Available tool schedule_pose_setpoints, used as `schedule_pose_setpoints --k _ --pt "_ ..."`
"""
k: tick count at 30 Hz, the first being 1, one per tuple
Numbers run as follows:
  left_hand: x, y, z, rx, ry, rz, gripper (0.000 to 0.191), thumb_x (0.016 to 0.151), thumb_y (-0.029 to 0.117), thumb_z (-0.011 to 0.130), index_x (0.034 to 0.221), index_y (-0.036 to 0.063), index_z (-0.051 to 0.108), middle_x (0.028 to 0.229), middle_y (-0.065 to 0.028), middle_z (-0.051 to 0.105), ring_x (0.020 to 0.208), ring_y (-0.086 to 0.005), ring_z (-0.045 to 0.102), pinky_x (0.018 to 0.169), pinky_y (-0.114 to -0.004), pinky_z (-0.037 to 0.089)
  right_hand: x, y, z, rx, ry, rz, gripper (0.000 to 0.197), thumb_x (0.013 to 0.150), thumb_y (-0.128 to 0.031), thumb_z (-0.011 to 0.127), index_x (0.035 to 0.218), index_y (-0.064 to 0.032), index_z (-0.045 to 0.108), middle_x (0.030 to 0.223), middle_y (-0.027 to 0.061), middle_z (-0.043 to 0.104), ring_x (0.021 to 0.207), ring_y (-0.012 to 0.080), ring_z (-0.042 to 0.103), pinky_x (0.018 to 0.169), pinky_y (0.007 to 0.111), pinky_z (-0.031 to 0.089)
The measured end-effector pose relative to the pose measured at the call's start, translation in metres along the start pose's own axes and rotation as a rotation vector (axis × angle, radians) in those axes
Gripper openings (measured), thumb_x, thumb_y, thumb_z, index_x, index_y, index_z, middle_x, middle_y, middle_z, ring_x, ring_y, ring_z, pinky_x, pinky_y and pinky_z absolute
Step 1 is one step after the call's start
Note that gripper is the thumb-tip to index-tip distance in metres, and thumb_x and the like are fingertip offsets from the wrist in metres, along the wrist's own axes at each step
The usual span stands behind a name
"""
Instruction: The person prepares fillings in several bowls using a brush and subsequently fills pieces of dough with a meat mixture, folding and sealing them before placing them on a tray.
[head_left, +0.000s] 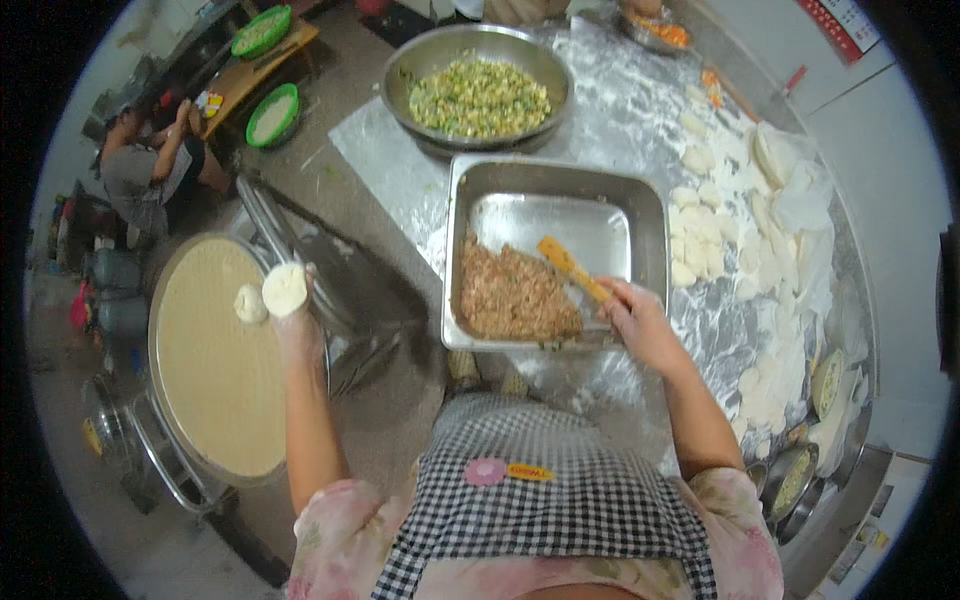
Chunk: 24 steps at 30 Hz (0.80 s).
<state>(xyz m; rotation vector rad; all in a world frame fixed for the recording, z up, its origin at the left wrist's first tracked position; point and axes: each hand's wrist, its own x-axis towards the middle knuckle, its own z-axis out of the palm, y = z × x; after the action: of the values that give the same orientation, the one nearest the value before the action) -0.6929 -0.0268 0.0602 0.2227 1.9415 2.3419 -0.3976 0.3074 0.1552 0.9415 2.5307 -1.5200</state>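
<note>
Resting in my left hand (295, 324) is a round white piece of dough (284, 290), held over the edge of a large round steamer tray (214, 375) with a pale lining. A filled dough bun (250, 304) sits on that tray, just left of the piece I hold. My right hand (636, 319) grips the handle of a flat wooden spatula (568, 266) above a rectangular steel pan (559, 166). Minced meat filling (514, 292) lies in the near left part of the pan, and the spatula's blade points away from me, beyond the meat.
Beyond the pan, a wide steel bowl (394, 94) contains chopped green and yellow filling. Flattened dough pieces (697, 236) cover the floured table (622, 97) at the right. Small bowls (795, 480) line the right edge. Another person (142, 169) sits at the far left near green baskets (271, 116).
</note>
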Motion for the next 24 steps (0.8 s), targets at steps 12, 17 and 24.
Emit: schedule_pose_setpoints --k 12,17,24 --pt "-0.009 0.012 0.034 -0.029 0.038 -0.084 0.032 0.079 0.003 0.066 0.108 0.0026 0.052 0.101 -0.0050 0.059 0.094 -0.0166 0.057 0.089 -0.029 0.044 0.036 0.018 0.026 -0.550 -0.124 -0.166 0.038 0.085 -0.008 0.043 0.122 -0.0083 0.051 0.098 0.0175 0.062 0.085 0.0307 0.060 0.078 0.040 0.047" --pt "-0.017 0.002 0.048 0.017 0.084 -0.108 0.037 0.078 0.001 0.067 0.111 0.0015 0.051 0.102 -0.0057 0.059 0.094 -0.0172 0.058 0.090 -0.030 0.044 0.041 0.005 0.028 -0.793 -0.102 -0.203 0.043 0.082 -0.006 0.039 0.123 -0.0109 0.051 0.097 0.0174 0.063 0.085 0.0310 0.061 0.077 0.040 0.049" --pt "-0.039 -0.005 0.077 -0.119 -0.066 -0.150 0.037 0.076 0.010 0.072 0.108 0.0045 0.054 0.098 -0.0044 0.061 0.092 -0.0145 0.058 0.085 -0.027 0.045 0.049 0.003 0.038 -0.848 -0.212 -0.084 0.039 0.082 -0.005 0.040 0.117 -0.0106 0.056 0.090 0.0175 0.063 0.081 0.0317 0.061 0.074 0.040 0.050"
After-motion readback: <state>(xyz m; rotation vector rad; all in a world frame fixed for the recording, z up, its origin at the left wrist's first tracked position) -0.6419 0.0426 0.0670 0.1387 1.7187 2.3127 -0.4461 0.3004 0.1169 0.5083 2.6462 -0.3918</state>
